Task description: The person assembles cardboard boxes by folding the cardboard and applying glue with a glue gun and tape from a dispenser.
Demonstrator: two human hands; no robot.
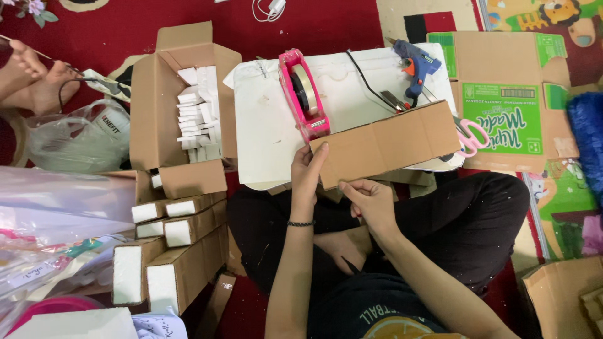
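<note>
Both hands hold a long brown cardboard strip (386,145), creased into panels, above the person's crossed legs. The left hand (308,171) clamps its near end with fingers wrapped over the edge, and the right hand (369,201) pinches the lower edge just beside it. The far end reaches unsupported past the right hand, so it could sag or fold at the wrong crease if the grip loosens. Just beyond the left hand stands a pink tape dispenser (303,94) on a white board (270,125); swinging the strip could knock it over. Further out from the right hand lie a blue glue gun (416,66) and pink-handled scissors (471,137), partly under the strip's far end, which could snag it.
</note>
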